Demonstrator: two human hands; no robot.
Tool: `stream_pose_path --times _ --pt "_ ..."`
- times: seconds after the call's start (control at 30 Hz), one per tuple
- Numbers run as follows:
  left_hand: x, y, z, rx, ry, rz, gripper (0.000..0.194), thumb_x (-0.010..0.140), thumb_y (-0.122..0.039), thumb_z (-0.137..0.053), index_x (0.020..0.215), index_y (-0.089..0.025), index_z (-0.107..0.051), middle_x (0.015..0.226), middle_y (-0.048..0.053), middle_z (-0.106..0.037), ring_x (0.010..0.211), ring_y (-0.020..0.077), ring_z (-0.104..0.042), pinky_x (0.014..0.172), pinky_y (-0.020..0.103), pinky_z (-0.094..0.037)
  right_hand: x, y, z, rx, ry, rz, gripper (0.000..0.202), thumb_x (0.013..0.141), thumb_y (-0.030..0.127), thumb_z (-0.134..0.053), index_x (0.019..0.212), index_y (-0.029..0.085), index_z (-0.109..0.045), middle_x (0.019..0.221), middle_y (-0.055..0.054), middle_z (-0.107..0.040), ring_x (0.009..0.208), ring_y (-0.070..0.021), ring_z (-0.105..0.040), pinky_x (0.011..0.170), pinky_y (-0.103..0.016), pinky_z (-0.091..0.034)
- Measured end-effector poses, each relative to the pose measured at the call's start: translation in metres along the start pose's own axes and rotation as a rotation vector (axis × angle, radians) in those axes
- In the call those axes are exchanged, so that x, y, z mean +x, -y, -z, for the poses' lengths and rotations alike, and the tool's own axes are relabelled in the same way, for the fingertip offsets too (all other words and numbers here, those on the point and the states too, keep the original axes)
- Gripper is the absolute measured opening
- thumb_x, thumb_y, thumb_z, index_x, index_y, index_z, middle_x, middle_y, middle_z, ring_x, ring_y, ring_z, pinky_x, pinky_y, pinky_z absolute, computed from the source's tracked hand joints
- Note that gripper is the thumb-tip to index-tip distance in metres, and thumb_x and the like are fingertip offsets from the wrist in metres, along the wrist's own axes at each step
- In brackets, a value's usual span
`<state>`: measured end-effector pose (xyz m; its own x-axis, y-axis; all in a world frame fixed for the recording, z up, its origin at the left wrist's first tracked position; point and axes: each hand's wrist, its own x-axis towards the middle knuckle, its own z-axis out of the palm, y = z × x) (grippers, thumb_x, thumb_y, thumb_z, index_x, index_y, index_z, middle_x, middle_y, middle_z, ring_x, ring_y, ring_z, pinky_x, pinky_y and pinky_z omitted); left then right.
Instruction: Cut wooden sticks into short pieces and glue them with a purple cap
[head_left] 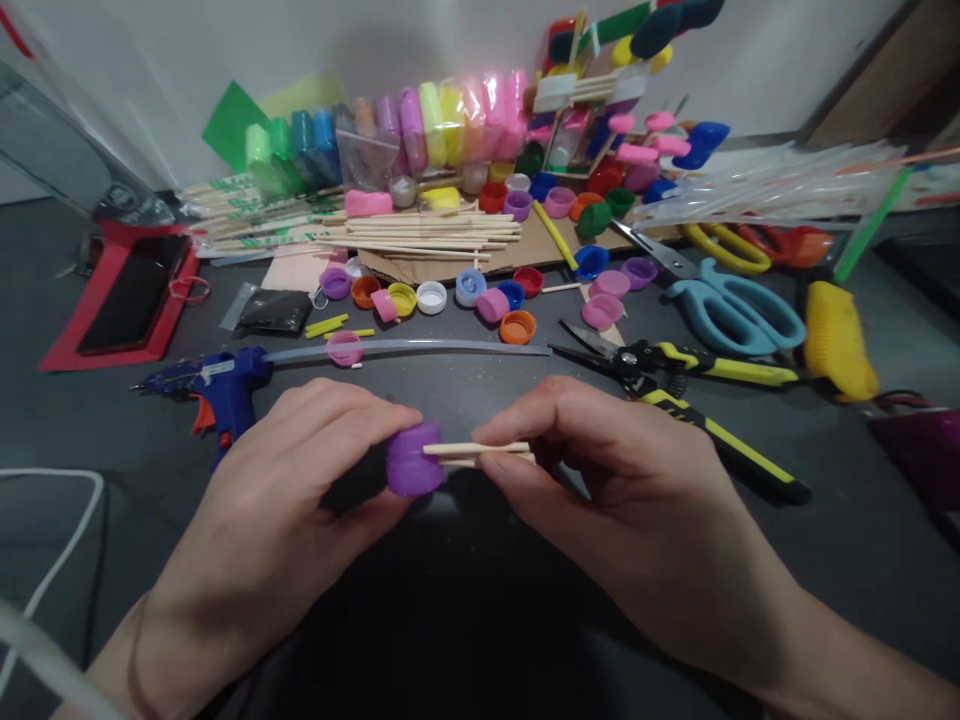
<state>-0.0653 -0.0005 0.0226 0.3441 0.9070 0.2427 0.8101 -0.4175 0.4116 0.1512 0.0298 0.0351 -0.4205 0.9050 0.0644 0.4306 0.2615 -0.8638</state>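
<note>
Between the thumb and fingers of my left hand (277,510) is a purple bottle cap piece (414,465), which looks like two caps set together. My right hand (615,480) pinches short wooden sticks (457,450), lying roughly level. Their left ends reach the right face of the purple piece; whether they are fixed to it I cannot tell. Beyond my left hand lies a blue glue gun (232,390) with a long clear glue stick (420,346) running to the right. Yellow-and-black cutters (720,435) lie just past my right hand.
Several coloured bottle caps (517,327) are scattered ahead, before a pile of wooden sticks (435,235). Blue-handled scissors (739,310) lie at the right. A phone (135,290) rests on red material at the left. A white cable (52,560) crosses the near left.
</note>
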Motion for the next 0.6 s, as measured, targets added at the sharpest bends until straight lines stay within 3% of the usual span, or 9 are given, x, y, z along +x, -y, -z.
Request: stream_pose_path --times 0.23,0.43,0.6 --pt "0.0022 0.0016 0.0022 -0.018 0.014 0.026 0.024 0.087 -0.037 -0.065 0.109 -0.03 -0.062 0.105 -0.001 -0.07 0.096 0.0216 -0.066 0.083 0.034 -0.052 0.0011 0.0003 0.0003 0.073 -0.027 -0.072 0.012 0.087 0.016 -0.057 0.081 0.02 -0.066 0.067 0.002 -0.063 0.056 -0.0102 -0.054 0.048 -0.02 -0.04" --pt "0.0015 0.005 0.0021 -0.021 0.03 0.029 0.025 0.086 -0.039 -0.065 0.109 -0.03 -0.062 0.105 0.0 -0.07 0.096 0.0235 -0.066 0.081 0.036 -0.051 0.0053 -0.0009 -0.0023 0.133 -0.061 -0.163 0.012 0.086 0.013 -0.057 0.078 0.02 -0.063 0.063 0.004 -0.059 0.054 -0.0089 -0.051 0.047 -0.019 -0.038" --pt "0.0025 0.0071 -0.0009 -0.01 0.068 0.065 0.023 0.087 -0.038 -0.064 0.108 -0.028 -0.062 0.107 0.002 -0.068 0.1 0.0257 -0.063 0.084 0.039 -0.049 0.0068 -0.0067 -0.0032 0.132 -0.011 -0.196 0.011 0.089 0.017 -0.056 0.081 0.02 -0.062 0.063 0.005 -0.058 0.055 -0.0087 -0.051 0.05 -0.02 -0.04"
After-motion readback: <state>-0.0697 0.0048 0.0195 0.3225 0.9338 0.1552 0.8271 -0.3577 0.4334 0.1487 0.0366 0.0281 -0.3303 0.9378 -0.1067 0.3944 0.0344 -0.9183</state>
